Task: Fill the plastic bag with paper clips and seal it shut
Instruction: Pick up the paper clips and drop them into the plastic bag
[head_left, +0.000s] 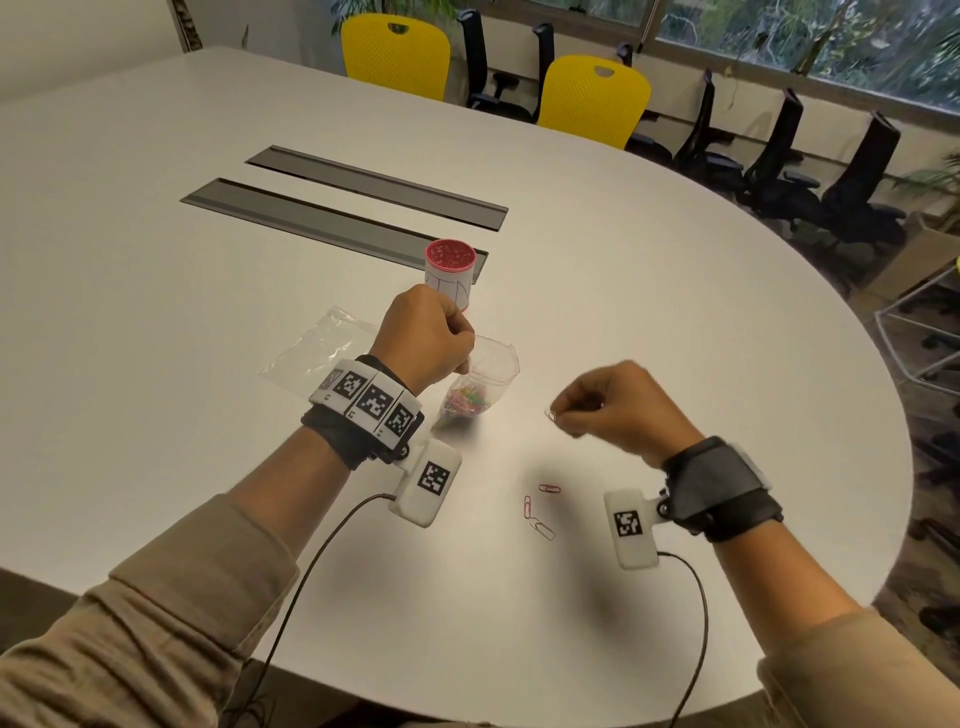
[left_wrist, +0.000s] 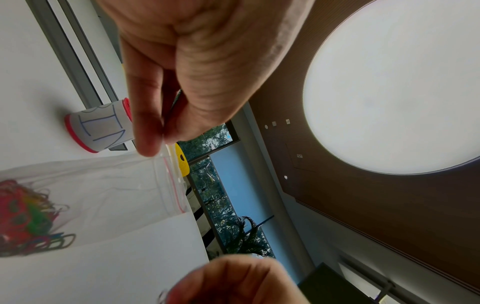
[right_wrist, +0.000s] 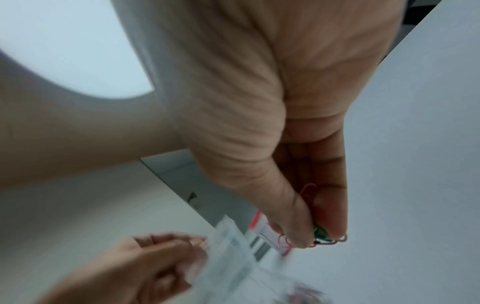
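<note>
Midway: left hand (head_left: 423, 338) pinched rim of plastic bag (head_left: 480, 382), mouth open, bag upright on bench (head_left: 649, 312); coloured paper clips (head_left: 465, 402) heaped inside. Right hand (head_left: 613, 400) grip held few clips beside bag. Three loose clips (head_left: 540, 512) left on bench; seal undone

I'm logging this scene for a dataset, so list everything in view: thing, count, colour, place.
plastic bag: one, clear, open, held up over the table, coloured clips inside
second bag: one, clear, flat on the table, behind the left wrist
loose paper clips: about four, pink and pale, on the table near the right wrist
held paper clips: a few, green, red, silver
cup: one, white, red rim
table: one, white
chairs: two yellow, several black
left hand: pinches the bag's rim
right hand: pinches clips
</note>
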